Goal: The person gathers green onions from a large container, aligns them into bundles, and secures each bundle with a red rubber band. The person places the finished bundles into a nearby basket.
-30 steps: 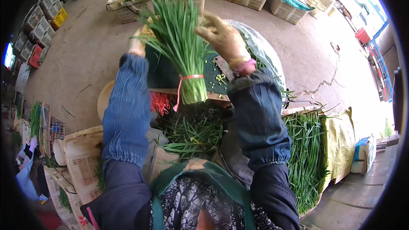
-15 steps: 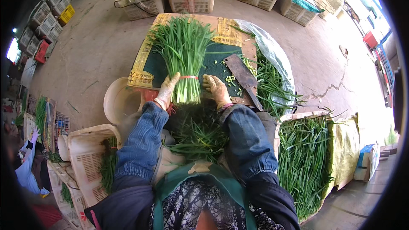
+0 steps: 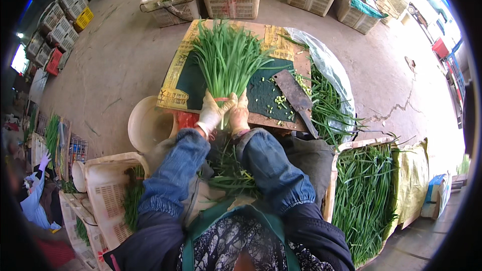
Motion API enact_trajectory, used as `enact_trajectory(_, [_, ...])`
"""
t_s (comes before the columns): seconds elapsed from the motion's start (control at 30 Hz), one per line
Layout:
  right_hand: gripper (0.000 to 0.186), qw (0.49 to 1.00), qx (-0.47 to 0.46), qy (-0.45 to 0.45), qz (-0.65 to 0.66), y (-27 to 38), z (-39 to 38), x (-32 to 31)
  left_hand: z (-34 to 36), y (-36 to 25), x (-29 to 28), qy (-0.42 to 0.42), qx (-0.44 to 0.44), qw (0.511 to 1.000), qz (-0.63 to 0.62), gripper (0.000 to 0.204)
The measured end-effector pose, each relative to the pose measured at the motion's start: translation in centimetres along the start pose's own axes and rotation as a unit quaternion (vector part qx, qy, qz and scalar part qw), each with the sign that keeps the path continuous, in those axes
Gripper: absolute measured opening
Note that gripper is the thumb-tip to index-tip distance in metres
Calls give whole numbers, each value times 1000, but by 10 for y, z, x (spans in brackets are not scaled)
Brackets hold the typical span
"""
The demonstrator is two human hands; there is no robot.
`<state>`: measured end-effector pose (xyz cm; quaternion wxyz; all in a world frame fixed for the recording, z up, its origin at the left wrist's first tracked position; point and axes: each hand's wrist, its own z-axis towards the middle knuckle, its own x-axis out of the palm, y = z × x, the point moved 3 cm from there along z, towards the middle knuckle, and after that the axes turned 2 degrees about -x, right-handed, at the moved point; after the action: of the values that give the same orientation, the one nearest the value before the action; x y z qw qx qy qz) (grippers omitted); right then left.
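Observation:
A thick bunch of Chinese chives (image 3: pixel 226 55), with a red band round its lower part, lies on the dark green mat (image 3: pixel 193 83) of the work board, leaves fanned toward the far side. My gloved left hand (image 3: pixel 213 111) is closed round the bunch's pale lower end from the left. From the right, my gloved right hand (image 3: pixel 240 114) closes on the same end, the two hands nearly touching. They hide much of the band and the stem ends. A rusty cleaver (image 3: pixel 293 90) rests right of the bunch, among chopped stem bits (image 3: pixel 280 101).
Loose chives (image 3: pixel 326 103) and clear plastic sheeting (image 3: pixel 334 62) edge the board's right side. A pale bucket (image 3: pixel 145 128) stands at left. Crates flank me, the right one full of chives (image 3: pixel 364 195). More crates (image 3: pixel 232 5) line the far floor. Another person (image 3: pixel 37 195) is at far left.
My right hand has moved left from beside the bunch onto its lower end. My left hand has shifted round toward the front of the stems. The view has shifted slightly.

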<state>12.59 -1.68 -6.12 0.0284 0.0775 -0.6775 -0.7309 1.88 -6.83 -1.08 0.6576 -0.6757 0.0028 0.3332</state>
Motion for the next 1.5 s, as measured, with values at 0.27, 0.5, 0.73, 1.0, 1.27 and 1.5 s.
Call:
enact_trajectory(0.27, [70,914,162,95,358,2,-1,-11,2,-19,-10,108,-194,882,-415,69])
enact_trajectory(0.5, [51,940,101,161,283,-7,-9,11,38,-59,-53,66,3,993,98,78])
enact_trajectory(0.73, [26,935,186,295,68,-7,-7,-36,36,-23,-78,147,-189,918,-316,100])
enact_trajectory(1.0, [23,960,-225,126,-105,121,-12,-37,20,-30,-86,110,-163,901,-386,99])
enact_trajectory(1.27, [23,926,-228,261,-147,114,23,12,15,-32,-90,111,-189,870,-442,83])
enact_trajectory(1.5, [11,938,95,250,219,116,31,-6,16,-56,-57,125,-52,959,250,97])
